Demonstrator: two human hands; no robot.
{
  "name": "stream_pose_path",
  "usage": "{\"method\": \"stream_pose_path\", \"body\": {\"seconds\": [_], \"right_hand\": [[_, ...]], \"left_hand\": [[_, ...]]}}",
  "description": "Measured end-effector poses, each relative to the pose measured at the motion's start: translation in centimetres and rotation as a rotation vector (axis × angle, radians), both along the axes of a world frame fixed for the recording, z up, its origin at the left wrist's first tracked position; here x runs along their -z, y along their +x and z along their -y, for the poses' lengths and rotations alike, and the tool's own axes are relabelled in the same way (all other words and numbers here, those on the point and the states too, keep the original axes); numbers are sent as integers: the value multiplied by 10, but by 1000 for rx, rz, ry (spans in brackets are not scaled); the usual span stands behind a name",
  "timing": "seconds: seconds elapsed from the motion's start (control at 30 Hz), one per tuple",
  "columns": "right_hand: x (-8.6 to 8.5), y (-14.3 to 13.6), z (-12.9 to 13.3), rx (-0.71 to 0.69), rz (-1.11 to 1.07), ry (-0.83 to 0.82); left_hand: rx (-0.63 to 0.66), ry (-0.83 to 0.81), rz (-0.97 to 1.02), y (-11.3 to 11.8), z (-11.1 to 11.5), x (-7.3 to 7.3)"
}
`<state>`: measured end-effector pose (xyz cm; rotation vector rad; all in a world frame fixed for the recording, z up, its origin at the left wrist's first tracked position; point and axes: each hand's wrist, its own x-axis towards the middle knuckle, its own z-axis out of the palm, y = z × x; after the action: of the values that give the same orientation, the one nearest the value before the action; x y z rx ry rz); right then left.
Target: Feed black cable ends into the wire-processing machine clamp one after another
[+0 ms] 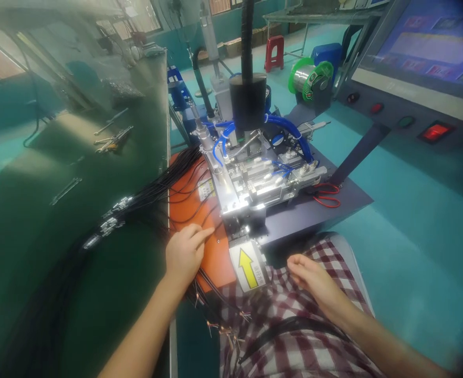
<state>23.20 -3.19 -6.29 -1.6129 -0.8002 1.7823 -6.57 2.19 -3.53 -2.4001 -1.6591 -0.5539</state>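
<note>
My left hand (pixel 186 252) is over the orange board (pixel 216 262), its index finger reaching toward the metal machine (pixel 266 173); the fingers look pinched on a thin black cable. Black cables (pixel 156 184) run across the board from a bundle on the green table, and their stripped ends (pixel 225 329) hang below the board's front edge. My right hand (pixel 306 270) is above the checkered cloth on my lap, fingers curled together; what they hold, if anything, is too small to tell. Between the hands sits a white plate with a yellow arrow (pixel 248 266).
At the upper right is a control panel (pixel 404 105) with a lit red switch. Behind the machine are a green wire spool (pixel 310 79) and a red stool (pixel 274 53). Red-handled scissors (pixel 328 195) lie by the machine. Silver connectors (pixel 111 220) lie on the green table (pixel 77 157).
</note>
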Motion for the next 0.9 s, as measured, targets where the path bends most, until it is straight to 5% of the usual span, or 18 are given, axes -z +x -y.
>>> {"method": "stream_pose_path", "body": {"seconds": [0.9], "right_hand": [[37,-21,39,-214,-20,-30]], "left_hand": [[-67,-59,113,4,-7,-1]]}}
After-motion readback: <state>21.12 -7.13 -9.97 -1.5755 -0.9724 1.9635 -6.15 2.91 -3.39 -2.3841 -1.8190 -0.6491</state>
